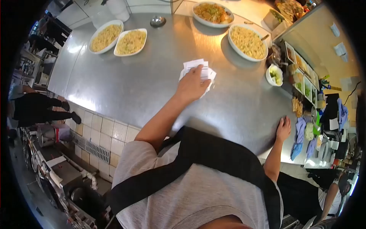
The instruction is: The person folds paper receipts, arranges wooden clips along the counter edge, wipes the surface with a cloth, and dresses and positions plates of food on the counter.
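Observation:
My left hand [193,84] is over the middle of the steel table, closed on several white paper slips [204,67] with dark printed lines. The slips fan out past my fingertips and thumb; part of them is hidden under the hand. My right hand [283,129] rests on the table near its right front edge, its fingers stretched out and nothing in them. Above that hand, near the right side, stands a white bowl [274,75] of pale green cut vegetables. Skewers [297,106] lie just to the right of it.
Fried rice fills an oval plate [90,45] and a squarer dish [116,54] at the far left, and another oval plate [231,44] at right. A noodle plate [195,19] and a ladle [157,21] sit at the back. Garnish trays line the right; people stand at both sides.

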A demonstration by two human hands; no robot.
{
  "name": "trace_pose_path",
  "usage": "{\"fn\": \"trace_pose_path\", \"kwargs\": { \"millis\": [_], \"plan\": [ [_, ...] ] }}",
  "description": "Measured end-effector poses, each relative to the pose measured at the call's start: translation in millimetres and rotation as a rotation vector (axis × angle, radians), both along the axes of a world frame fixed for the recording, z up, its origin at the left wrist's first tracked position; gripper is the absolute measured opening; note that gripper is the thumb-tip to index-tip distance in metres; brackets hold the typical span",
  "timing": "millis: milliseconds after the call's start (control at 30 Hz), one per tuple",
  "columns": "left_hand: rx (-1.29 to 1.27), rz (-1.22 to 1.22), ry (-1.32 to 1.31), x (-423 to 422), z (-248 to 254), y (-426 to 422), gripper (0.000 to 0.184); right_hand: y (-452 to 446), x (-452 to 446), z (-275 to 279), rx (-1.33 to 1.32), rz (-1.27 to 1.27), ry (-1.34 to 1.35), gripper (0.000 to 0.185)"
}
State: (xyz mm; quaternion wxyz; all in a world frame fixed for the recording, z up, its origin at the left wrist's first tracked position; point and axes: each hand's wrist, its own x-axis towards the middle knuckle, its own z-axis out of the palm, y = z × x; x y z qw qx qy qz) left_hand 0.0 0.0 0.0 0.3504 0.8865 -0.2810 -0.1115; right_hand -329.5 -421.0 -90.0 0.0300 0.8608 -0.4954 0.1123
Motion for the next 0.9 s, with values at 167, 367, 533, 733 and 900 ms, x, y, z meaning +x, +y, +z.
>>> {"fn": "trace_pose_path", "kwargs": {
  "millis": [167,367,533,733,900],
  "plan": [
    [-0.317,-0.163,0.134,-58.1,34.9,29.1,0.037,1.9,-7.2,0.4,-0.127,0.006,-0.046,0.047],
    [-0.487,0.118,0.375,-33.8,-8.0,81.7,0.025,101.1,69.1,53.6,0.365,0.388,-0.347,0.03],
    [-0.738,0.187,0.712,-46.5,-17.4,77.0,0.03,235.4,150.6,79.8,0.237,1.022,-0.493,0.027],
    [-0.886,0.202,0.728,-59.2,-26.7,54.1,0.039,294.0,206.5,104.3,0.059,1.388,-0.522,0.028],
    [-0.857,0.222,0.733,-59.2,-40.8,49.1,0.039,301.5,214.5,72.0,0.076,1.382,-0.365,0.033]
  ]
}}
